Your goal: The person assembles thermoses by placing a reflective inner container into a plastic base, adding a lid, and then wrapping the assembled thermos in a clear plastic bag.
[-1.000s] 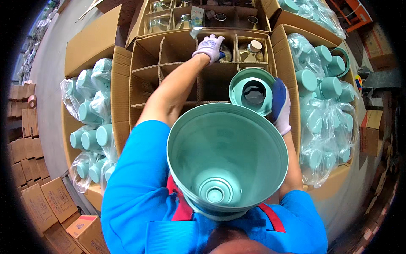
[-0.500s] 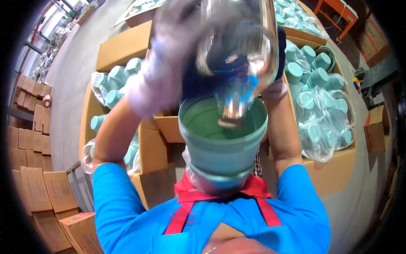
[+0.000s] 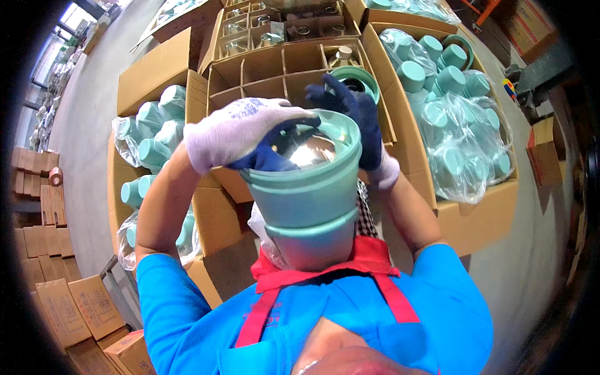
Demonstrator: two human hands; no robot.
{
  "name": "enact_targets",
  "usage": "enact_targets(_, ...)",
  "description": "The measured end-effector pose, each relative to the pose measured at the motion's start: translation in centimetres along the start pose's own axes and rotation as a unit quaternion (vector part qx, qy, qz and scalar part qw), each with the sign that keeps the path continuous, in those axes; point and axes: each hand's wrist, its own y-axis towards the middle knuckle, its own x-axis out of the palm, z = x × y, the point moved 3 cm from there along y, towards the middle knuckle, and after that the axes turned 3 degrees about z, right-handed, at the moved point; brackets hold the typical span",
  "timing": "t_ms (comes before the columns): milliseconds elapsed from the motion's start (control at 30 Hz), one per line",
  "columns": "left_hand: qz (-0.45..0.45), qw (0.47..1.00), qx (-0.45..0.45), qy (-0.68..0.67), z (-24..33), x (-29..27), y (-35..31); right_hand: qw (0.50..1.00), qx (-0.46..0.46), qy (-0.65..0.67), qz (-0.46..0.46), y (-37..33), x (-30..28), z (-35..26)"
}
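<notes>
A teal plastic tub stands upright against my front, with a second teal tub's rim showing below it. Inside the upper tub sits a silvered glass bottle, its shiny rounded end up. My left hand, in a white glove with blue fingers, reaches over the tub's left side, its thumb and fingers curled around the glass. At the far right of the rim is my right hand, gloved in navy; its fingers are apart and it grips nothing. Beyond it, another teal tub stands in a divided carton.
The divided cardboard carton lies ahead, with a bottle neck in its far right cell. Cartons of bagged teal tubs flank me, left and right. Further ahead, another divided carton holds glass bottles. Closed boxes stack at left.
The silvered bottle, held blurred above the tub with its narrow end down, has dropped into it. My hands have come down toward the rim, and my right hand is off the glass.
</notes>
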Motion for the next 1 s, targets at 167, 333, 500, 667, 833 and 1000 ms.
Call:
enact_targets(167,0.299,0.886,0.004,-0.355,-4.2,0.8,0.0,0.578,0.061,-0.814,0.007,6.7,-14.3,7.3)
enact_targets(333,0.456,0.872,-0.009,-0.178,-16.3,-1.1,3.6,0.889,0.029,-0.455,-0.035,14.1,-16.4,8.9)
enact_targets(500,0.392,0.802,0.191,0.408,-12.8,-2.5,8.8,0.938,0.070,-0.312,-0.134,16.4,-9.9,1.2)
enact_targets(667,0.400,0.883,0.077,0.235,-14.1,-5.7,6.9,0.888,0.092,-0.427,-0.142,12.4,-9.6,-4.2)
enact_targets(833,0.270,0.838,0.204,0.428,-13.9,-3.3,4.1,0.913,0.084,-0.367,-0.156,12.1,-8.4,-2.6)
enact_targets(1000,0.351,0.895,0.203,0.188,-8.7,-4.0,4.5,0.946,0.172,-0.240,-0.133,13.2,-7.1,-1.7)
